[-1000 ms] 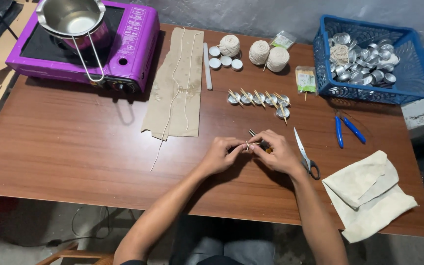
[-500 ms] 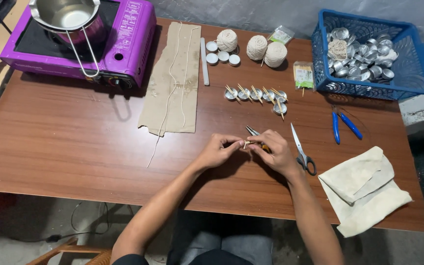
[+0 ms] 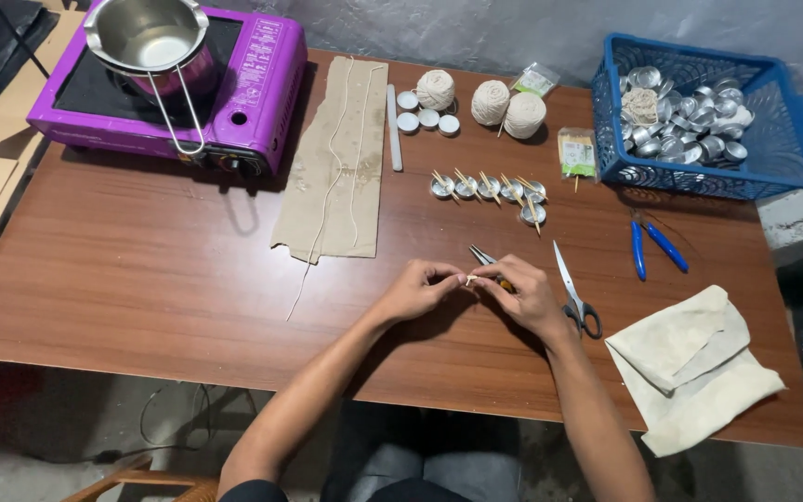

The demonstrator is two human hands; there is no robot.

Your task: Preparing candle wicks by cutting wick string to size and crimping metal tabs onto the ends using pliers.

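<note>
The fingertips of the left hand (image 3: 417, 290) and the right hand (image 3: 522, 293) were pinched together on a tiny stick piece (image 3: 469, 277), held just above the middle of the brown wooden table (image 3: 141, 270). Scissors (image 3: 576, 296) lay just beside the right hand, with a pale cloth (image 3: 694, 367) and blue pliers (image 3: 654, 247) farther out. At the back stood a purple stove (image 3: 253, 93) with a metal pot (image 3: 146, 37), a blue basket (image 3: 792, 139) of small cups, and a grey wall behind.
</note>
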